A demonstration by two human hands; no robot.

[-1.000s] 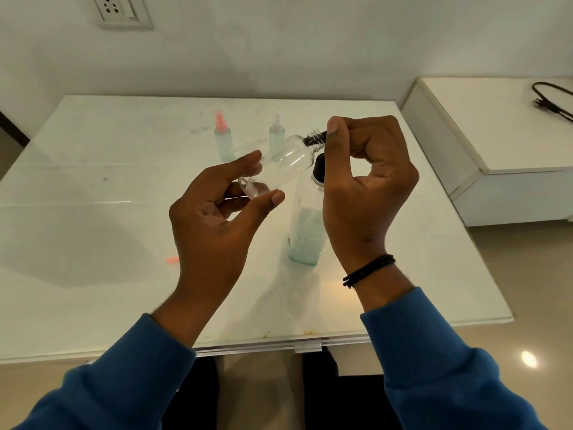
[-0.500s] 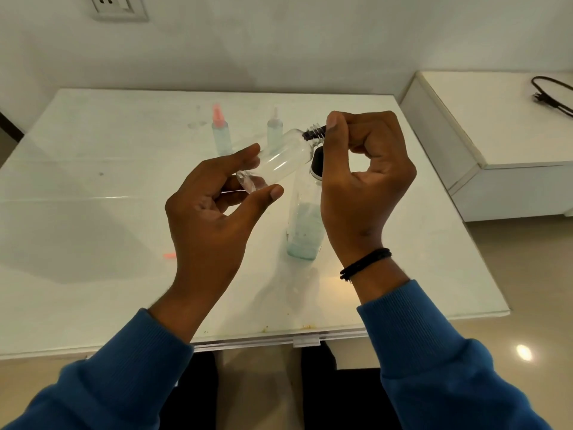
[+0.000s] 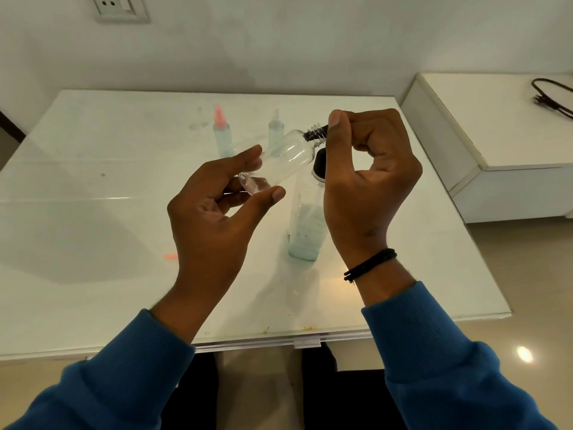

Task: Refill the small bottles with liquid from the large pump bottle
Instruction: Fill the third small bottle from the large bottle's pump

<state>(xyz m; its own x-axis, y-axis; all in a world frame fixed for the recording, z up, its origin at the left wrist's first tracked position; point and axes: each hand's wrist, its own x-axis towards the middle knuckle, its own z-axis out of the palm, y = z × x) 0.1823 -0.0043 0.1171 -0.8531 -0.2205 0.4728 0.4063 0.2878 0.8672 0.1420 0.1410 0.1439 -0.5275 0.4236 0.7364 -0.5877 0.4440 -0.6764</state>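
Fingers (image 3: pixel 338 125) hiding black cap (image 3: pixel 314 133), clear bottle (image 3: pixel 285 158)

At frame centre, the left hand (image 3: pixel 214 212) is gripping a tilted clear small bottle (image 3: pixel 280 161) while the right hand (image 3: pixel 369 181) is pinching its black cap (image 3: pixel 316 132) above the large bottle (image 3: pixel 305 225).
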